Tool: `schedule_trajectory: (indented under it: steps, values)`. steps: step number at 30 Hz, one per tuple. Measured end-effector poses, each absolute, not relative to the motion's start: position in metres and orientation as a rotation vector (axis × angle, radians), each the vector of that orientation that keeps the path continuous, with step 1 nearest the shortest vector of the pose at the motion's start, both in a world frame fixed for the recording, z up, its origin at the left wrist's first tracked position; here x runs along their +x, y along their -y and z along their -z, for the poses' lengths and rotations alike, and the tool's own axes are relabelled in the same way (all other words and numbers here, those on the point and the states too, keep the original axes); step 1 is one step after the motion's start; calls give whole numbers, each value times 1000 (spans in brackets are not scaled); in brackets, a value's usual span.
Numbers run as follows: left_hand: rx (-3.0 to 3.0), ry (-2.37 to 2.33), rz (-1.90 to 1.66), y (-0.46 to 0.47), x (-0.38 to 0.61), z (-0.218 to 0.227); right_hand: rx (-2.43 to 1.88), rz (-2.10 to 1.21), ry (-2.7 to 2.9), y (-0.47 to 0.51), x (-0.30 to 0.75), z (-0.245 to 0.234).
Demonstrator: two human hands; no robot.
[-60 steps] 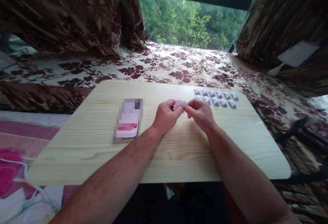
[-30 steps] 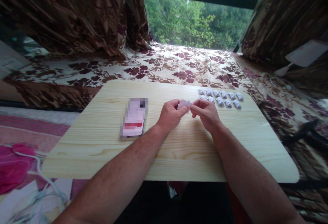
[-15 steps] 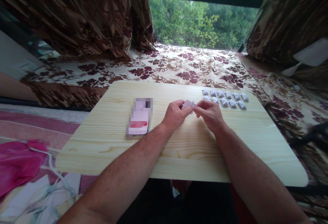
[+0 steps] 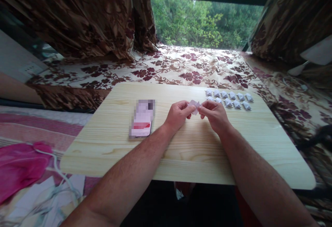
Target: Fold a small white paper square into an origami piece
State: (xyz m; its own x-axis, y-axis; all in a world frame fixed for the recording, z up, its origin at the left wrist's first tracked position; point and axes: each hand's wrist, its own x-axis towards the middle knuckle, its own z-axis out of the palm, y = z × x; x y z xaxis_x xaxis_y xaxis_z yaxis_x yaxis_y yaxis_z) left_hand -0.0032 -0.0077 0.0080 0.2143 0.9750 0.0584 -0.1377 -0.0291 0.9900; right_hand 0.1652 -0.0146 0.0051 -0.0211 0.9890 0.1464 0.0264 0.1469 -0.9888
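Observation:
Both of my hands pinch a small piece of folded white paper (image 4: 194,106) above the middle of the wooden table (image 4: 103,151). My left hand (image 4: 179,115) grips its left side between thumb and fingers. On its right side, the thumb and fingertips of my right hand (image 4: 213,113) are closed on an edge. Just beyond the right hand lie several folded white paper pieces (image 4: 228,103) in two rows, each with a raised peak. The right hand partly hides the near row.
A phone (image 4: 142,118), its picture blurred out, lies left of my left hand. At the lower left are a pink cloth (image 4: 23,168), a white cable (image 4: 58,166) and loose white papers (image 4: 33,196). Behind the table stretches a floral-covered ledge (image 4: 178,67) below a window.
The paper has turned slightly between my fingers, and more of its face shows. My hands stay in nearly the same place; the whole view has shifted a little.

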Motion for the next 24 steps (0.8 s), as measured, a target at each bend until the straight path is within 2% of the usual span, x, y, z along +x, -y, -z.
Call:
schedule_trajectory:
  steps: [5, 11, 24]
  values:
    - [827, -776, -1135, 0, -5, -6, -1052, -1206, 1219, 12, 167, -4]
    - [763, -766, -1105, -3, -6, -6, -1064, -1209, 1241, 15, 164, -5]
    - [1226, -943, -1122, 3, -4, 0, -1128, -1131, 1276, 16, 160, -7]
